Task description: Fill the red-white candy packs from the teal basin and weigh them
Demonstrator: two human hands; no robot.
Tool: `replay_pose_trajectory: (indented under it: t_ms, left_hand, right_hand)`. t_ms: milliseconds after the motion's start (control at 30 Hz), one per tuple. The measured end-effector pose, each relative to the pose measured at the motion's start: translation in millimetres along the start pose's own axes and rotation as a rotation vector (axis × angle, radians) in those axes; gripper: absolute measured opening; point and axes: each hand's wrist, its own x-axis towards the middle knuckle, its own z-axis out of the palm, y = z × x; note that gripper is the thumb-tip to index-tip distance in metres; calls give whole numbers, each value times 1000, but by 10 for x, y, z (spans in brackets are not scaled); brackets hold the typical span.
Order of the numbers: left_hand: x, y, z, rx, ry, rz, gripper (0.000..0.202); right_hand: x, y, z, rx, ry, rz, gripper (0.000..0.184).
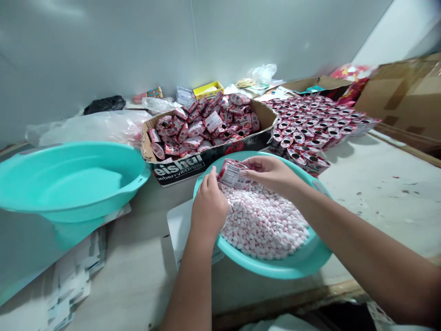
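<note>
Over a turquoise basin (275,271) of small pale pink and white candies (265,220), a small red-and-pink candy box (231,174) is held between my two hands. Its printed label faces up toward me. My right hand (267,172) grips the right end, thumb on the label side and fingers behind. At the left end, my left hand (210,197) has its fingers curled against the box edge; its thumb is mostly hidden. Behind the basin stands a cut-down carton (179,170) heaped with similar boxes (196,128).
To the right stand many open-topped boxes (310,126) in rows. A second turquoise basin (72,184) is at the left, beside clear plastic bags (96,126). A yellow tray (208,89) lies by the wall, and a large cardboard box (406,101) stands far right.
</note>
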Motion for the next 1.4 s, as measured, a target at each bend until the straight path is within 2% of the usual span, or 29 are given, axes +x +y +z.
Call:
replay_pose_trajectory:
  t_ms: [367, 500, 700, 800, 933, 1000, 1100, 1200, 1333, 1400]
  left_hand:
    - [5, 27, -26, -7, 8, -30, 51]
    - [10, 21, -13, -2, 47, -40, 50]
    - [8, -26, 5, -78, 53, -75, 55]
    - [0, -46, 12, -120, 62, -87, 55]
    - [-19, -42, 7, -117, 112, 2, 58]
    - [-28, -26, -10, -88, 139, 84, 67]
    - [-35, -3, -36, -66, 153, 151, 76]
    - [-35, 6, -36, -68, 151, 134, 73]
    - [-38, -6, -16, -66, 111, 45, 66]
    - [-40, -20, -14, -81, 107, 52, 65]
  right_hand:
    - [29, 10, -57, -11, 66, 60, 48]
    - [48, 24, -93, -14, 101, 84, 48]
    - [46, 40, -114, -85, 206, 40, 46]
    - [55, 64, -134, -38, 199, 66, 46]
    - [76, 93, -152, -10, 227, 41, 45]
    - [80, 93, -146, -37, 250, 23, 45]
    - [70, 71, -128, -53, 221, -3, 44]
    - [51, 43, -129, -110, 234, 6, 41]
    - [56, 38, -166, -191, 330, -1, 39]
    - [73, 50, -187, -221, 380, 10, 39]
